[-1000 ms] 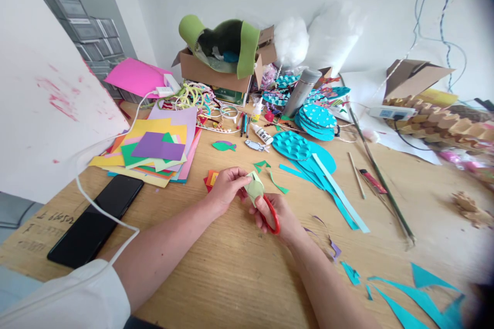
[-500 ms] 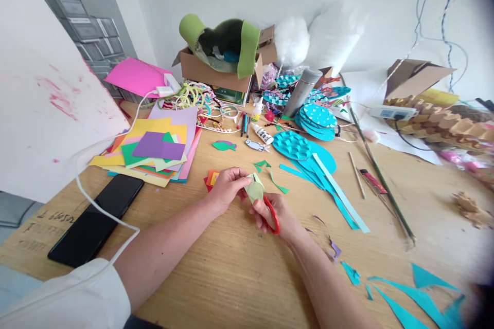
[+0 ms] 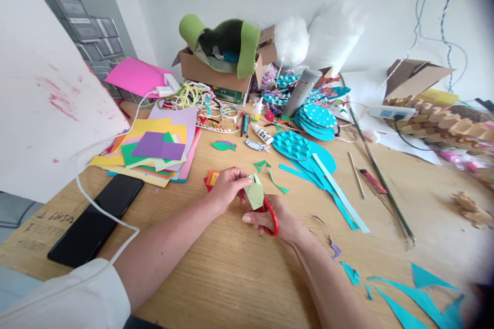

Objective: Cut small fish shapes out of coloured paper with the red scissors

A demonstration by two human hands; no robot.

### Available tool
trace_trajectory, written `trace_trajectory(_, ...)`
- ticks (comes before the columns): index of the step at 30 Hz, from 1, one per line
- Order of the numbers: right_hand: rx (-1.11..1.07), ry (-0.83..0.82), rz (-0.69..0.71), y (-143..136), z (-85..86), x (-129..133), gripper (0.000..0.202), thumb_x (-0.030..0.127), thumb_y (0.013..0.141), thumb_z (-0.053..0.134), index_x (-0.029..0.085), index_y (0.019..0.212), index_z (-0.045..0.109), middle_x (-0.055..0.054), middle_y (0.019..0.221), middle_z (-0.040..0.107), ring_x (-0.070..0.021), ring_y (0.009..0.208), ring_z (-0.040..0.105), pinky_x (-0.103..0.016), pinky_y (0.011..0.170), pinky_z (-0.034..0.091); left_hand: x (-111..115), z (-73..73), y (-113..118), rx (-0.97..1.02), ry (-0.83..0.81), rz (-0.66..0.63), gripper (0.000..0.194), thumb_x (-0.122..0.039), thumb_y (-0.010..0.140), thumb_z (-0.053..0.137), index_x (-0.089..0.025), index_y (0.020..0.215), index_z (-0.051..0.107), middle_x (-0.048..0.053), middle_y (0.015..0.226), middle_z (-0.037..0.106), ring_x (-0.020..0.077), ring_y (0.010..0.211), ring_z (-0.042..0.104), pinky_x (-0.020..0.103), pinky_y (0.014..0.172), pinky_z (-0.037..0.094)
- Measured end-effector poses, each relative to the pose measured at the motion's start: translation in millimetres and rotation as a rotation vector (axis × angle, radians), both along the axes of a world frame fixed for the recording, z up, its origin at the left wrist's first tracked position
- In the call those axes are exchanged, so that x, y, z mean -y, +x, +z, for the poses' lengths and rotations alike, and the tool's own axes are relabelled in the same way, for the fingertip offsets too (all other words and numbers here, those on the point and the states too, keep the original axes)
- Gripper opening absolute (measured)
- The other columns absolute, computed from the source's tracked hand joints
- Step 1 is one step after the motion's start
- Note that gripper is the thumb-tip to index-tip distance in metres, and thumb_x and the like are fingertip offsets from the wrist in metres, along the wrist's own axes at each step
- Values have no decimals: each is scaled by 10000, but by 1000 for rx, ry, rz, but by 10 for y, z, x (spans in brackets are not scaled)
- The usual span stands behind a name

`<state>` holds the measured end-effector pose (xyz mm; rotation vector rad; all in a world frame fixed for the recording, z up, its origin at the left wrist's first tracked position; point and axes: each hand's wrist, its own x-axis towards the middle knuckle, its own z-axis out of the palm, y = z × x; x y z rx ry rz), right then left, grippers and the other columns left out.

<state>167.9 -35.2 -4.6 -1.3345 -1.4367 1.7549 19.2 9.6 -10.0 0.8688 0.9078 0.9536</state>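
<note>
In the head view, the left grip [image 3: 230, 188] is narrow, pinching the pale green paper [image 3: 254, 195] near its top, above the wooden surface [image 3: 200, 262]. The right grip [image 3: 275, 218] holds the red-handled scissors [image 3: 275, 222] just beside the paper's lower edge. Green scraps [image 3: 278, 183] and a green-and-purple fish cutout [image 3: 224, 146] lie beyond the left grip.

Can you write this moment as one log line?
left hand: holds light-green paper | right hand: holds scissors | beyond hands: green fish
</note>
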Motion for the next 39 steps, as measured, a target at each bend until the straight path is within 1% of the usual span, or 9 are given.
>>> trace_trajectory(5,38,-13,7,7,3,1,337,358,681,784,177,885,585,63,520,559,-77,402,500,-167,370,348,-2,7,0,2,2,-8,229,-315,630,702,-152,695,555,-6,561,602,82,386,485,195,350,368)
trace_trajectory(10,54,4,-5,1,16,0,308,372,720,748,156,892,612,51,515,571,-75,401,509,-162,372,358,-8,-11,2,-6,25,-12,228,-322,640,698,-150,685,556,1,566,608,80,404,494,190,366,384)
trace_trajectory(15,72,7,-19,-9,22,4,321,387,712,754,147,876,619,53,499,554,-74,397,504,-163,378,374,-9,-25,-2,-7,42,-14,220,-316,646,695,-148,685,558,5,573,614,78,413,496,187,375,388)
trace_trajectory(25,82,37,-27,-28,60,11,315,417,737,729,150,849,604,51,492,546,-67,372,473,-163,359,346,-17,-32,-3,6,43,-14,217,-310,661,692,-149,687,549,3,573,613,81,421,500,194,387,396)
trace_trajectory(29,82,32,-36,-33,50,7,315,422,731,734,154,813,592,52,489,544,-66,372,474,-163,361,351,-17,-38,-3,7,41,-14,213,-304,662,690,-148,692,548,5,578,617,81,429,505,194,400,403)
trace_trajectory(33,93,28,-37,-30,39,4,318,428,732,732,154,821,596,50,481,548,-69,368,472,-164,361,346,-20,-33,-1,7,31,-10,216,-304,654,693,-149,688,547,6,572,616,87,428,512,198,402,406)
trace_trajectory(36,104,26,-36,-29,33,4,313,423,732,734,153,789,586,47,476,551,-65,363,472,-160,356,340,-22,-27,3,7,16,6,228,-314,646,701,-153,690,545,3,568,614,91,422,514,201,394,404)
trace_trajectory(39,96,22,-36,-28,16,0,312,420,734,734,149,799,594,48,478,553,-62,362,472,-155,354,341,-24,-30,6,-1,17,25,229,-318,646,699,-155,692,545,-1,566,612,92,418,512,202,387,402)
